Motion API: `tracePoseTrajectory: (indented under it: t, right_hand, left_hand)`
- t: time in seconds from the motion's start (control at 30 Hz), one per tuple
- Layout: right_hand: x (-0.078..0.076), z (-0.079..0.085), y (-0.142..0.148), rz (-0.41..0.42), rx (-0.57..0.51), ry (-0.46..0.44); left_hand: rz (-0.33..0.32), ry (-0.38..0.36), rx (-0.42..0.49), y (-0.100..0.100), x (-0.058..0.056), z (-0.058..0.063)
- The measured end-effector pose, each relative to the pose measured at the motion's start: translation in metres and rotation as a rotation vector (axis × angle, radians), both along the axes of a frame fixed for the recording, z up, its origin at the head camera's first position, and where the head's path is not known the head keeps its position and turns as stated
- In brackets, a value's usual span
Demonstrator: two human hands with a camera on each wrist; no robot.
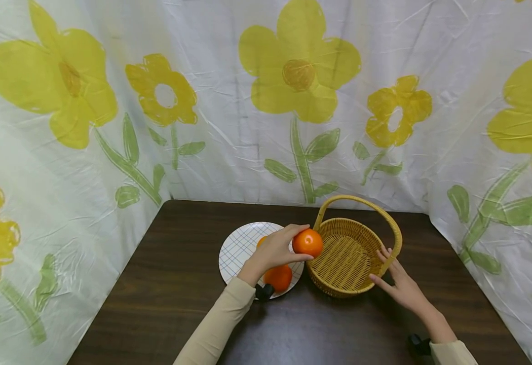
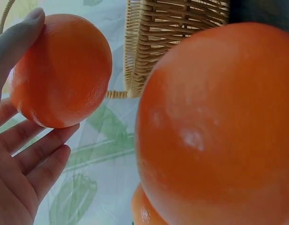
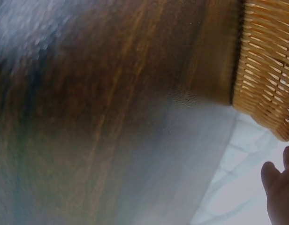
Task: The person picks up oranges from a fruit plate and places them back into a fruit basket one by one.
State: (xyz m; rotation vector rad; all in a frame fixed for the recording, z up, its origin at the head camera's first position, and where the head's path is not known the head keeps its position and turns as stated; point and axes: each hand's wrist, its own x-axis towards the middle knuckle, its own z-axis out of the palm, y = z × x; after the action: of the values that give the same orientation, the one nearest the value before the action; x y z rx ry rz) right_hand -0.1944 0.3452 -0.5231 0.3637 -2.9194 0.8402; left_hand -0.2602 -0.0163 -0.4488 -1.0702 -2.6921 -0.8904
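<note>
My left hand grips an orange between thumb and fingertips, at the left rim of the wicker basket. Nothing lies inside the basket, and its arched handle stands up. My right hand rests against the basket's right side by the foot of the handle, fingers fairly straight and thumb apart. Below the left wrist a second orange sits on a white checked plate; another orange behind it is mostly hidden by the hand. The left wrist view shows the held orange close up.
Plate and basket stand side by side on a dark wooden table, near its back edge. Behind and around the table hangs a white curtain printed with yellow flowers. Dark wrist straps show at both sleeves.
</note>
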Motion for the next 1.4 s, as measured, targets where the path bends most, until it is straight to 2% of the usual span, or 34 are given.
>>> tracePoseTrajectory:
  t: [0.5, 0.7, 1.17, 1.4]
  right_hand:
    - [-0.001, 0.0, 0.0, -0.017, 0.036, -0.01]
    - [0.0, -0.002, -0.001, -0.012, 0.028, 0.005]
    - [-0.001, -0.002, 0.0, 0.002, 0.006, -0.008]
    - [0.0, 0.0, 0.001, -0.022, 0.035, -0.019]
  left_hand:
    - [-0.05, 0.012, -0.055, 0.02, -0.008, 0.007]
    - [-0.05, 0.005, -0.111, 0.028, -0.009, 0.008]
    - [-0.039, -0.009, -0.148, 0.04, -0.015, 0.008]
    - [-0.043, -0.003, -0.179, 0.047, -0.02, 0.008]
